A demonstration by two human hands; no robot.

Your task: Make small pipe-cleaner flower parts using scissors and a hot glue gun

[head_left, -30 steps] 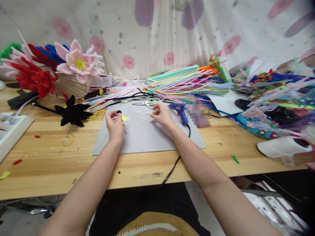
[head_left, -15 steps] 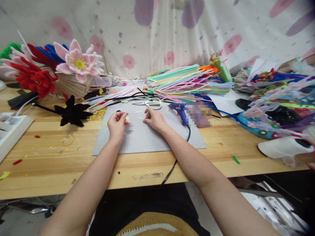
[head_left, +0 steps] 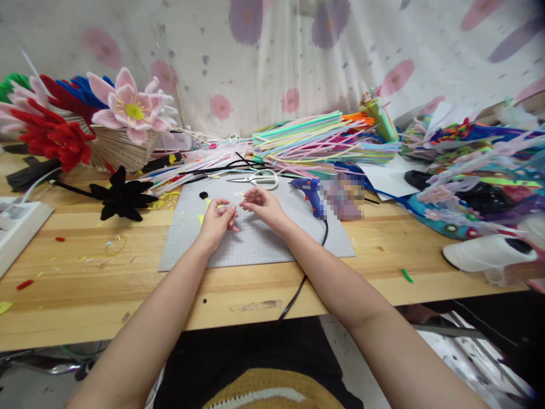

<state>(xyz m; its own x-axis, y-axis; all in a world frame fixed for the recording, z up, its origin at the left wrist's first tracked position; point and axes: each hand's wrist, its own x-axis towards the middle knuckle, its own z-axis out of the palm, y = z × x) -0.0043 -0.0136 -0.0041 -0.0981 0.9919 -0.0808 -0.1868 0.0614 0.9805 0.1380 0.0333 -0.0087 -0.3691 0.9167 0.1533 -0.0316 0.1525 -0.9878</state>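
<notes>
1. Mat: a grey mat point(head_left: 255, 244) lies under both hands and serves as reference for all places below.
2. Left hand: the left hand point(head_left: 219, 221) is over the left part of the mat, fingers curled and pointing toward the mat's middle. Thumb sits close to the forefinger; whether anything is gripped cannot be told.
3. Right hand: the right hand point(head_left: 264, 206) is over the mat's far half, near its middle, thumb and fingers drawn into a pinch that points toward the mat's left side. It appears to pinch a fine pale piece point(head_left: 239, 208) in the narrow gap between the two hands; the piece's far end and exact tilt are too small to confirm.
4. Loose stock: white slivers point(head_left: 238, 195) lie on the mat's far half, slightly left of its middle, just beyond both sets of fingertips. Their long axes appear to run mainly across the mat, side to side. The right hand is judged slightly the nearer.
5. Left part of mat: a round black pad point(head_left: 203, 195) lies toward the far edge, beyond the left hand; a yellow scrap point(head_left: 201, 218) lies beside that hand.
6. Tools: scissors point(head_left: 253, 180) lie along the mat's far edge; a blue glue gun point(head_left: 314, 199) lies on its far right part.
</notes>
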